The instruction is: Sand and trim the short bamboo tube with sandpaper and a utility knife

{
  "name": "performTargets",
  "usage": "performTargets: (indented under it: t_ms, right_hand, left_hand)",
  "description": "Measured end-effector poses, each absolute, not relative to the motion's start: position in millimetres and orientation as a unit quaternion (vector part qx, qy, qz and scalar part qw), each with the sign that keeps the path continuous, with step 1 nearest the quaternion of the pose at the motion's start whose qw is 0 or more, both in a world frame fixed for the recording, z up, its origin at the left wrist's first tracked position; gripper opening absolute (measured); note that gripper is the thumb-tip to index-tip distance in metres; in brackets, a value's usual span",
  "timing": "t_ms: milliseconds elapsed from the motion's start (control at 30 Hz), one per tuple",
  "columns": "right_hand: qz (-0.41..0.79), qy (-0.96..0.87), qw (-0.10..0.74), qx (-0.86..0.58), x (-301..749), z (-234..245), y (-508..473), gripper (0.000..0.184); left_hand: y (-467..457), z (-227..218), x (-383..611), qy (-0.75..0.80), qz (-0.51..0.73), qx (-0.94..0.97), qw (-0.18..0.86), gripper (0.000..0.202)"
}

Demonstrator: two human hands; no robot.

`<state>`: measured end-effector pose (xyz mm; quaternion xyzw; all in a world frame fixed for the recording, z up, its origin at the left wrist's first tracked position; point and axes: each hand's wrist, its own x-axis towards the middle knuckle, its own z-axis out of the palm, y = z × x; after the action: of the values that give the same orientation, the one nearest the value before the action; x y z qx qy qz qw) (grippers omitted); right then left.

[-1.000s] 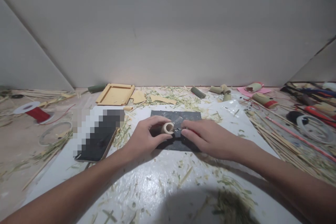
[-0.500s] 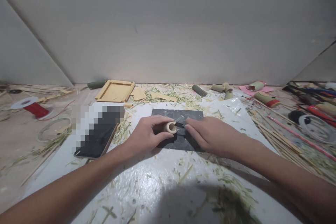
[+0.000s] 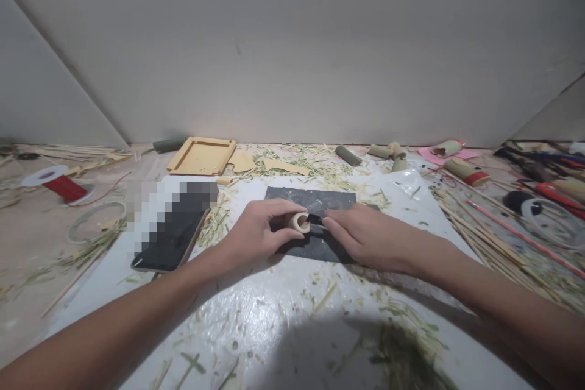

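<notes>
Between the thumb and fingers of my left hand [image 3: 256, 228] is a short pale bamboo tube [image 3: 299, 223], its open end turned up toward me. My right hand [image 3: 354, 228] is closed on a thin dark blade-like piece [image 3: 314, 219]; its tip meets the tube's rim. Most of that piece is hidden in the fist, so its exact kind cannot be told. Both hands work over a dark grey sheet [image 3: 315, 196], which looks like sandpaper and lies on white plastic sheeting [image 3: 247, 292].
A phone [image 3: 178, 237] lies left of the hands, with a red ribbon spool [image 3: 64, 187] farther out. A yellow tray [image 3: 201, 157] and a dark green bamboo piece [image 3: 348, 156] are at the back. Thin bamboo sticks [image 3: 489, 241] lie at right. Green shavings are scattered around.
The dark piece sits slightly differently at the tube's rim, and a light strip shows beneath it now. The view has shifted slightly. Both grips stay the same.
</notes>
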<state>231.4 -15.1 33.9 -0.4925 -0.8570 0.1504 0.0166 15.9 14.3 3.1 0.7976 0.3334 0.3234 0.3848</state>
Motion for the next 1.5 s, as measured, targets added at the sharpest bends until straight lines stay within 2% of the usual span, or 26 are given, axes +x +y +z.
performTargets:
  t_ms: [100,267,367,500,633,733,833,1033,1167,1500]
  right_hand:
    - [0.222,-0.846,0.038,-0.484,233.3,35.8,-11.6,0.041]
    - [0.311,-0.844,0.065,-0.431,238.4,40.9,-3.1,0.044]
    - [0.368,-0.832,0.075,-0.408,241.3,44.3,-1.3,0.047]
    - [0.493,-0.784,0.047,-0.375,246.0,46.4,-1.2,0.051]
    - [0.524,-0.761,0.060,-0.378,250.2,49.6,-0.6,0.054]
    - [0.479,-0.766,0.126,-0.409,250.1,53.7,-1.3,0.052]
    - [0.376,-0.799,0.157,-0.442,246.6,55.0,-6.0,0.048]
    - [0.221,-0.833,0.066,-0.503,233.3,45.5,-24.5,0.037]
    - [0.155,-0.842,0.004,-0.517,227.6,37.7,-28.8,0.033]
    - [0.097,-0.853,-0.015,-0.512,227.3,32.1,-27.3,0.033]
  left_hand:
    - [15.7,1.8,15.1,0.335,0.320,0.787,0.408,0.021]
    - [18.9,-0.2,14.0,0.311,0.298,0.713,0.553,0.029]
    - [18.6,3.4,14.1,0.297,0.263,0.693,0.602,0.031]
    - [16.4,10.9,14.1,0.268,0.232,0.693,0.627,0.033]
    - [15.2,14.6,14.1,0.258,0.238,0.700,0.621,0.033]
    - [14.8,13.5,14.0,0.264,0.262,0.686,0.625,0.031]
    - [14.7,10.0,13.6,0.270,0.284,0.681,0.619,0.029]
    - [14.9,0.1,12.0,0.328,0.356,0.712,0.509,0.027]
    - [15.6,-4.9,10.9,0.330,0.359,0.762,0.426,0.024]
    - [17.4,-9.3,12.3,0.288,0.386,0.812,0.329,0.028]
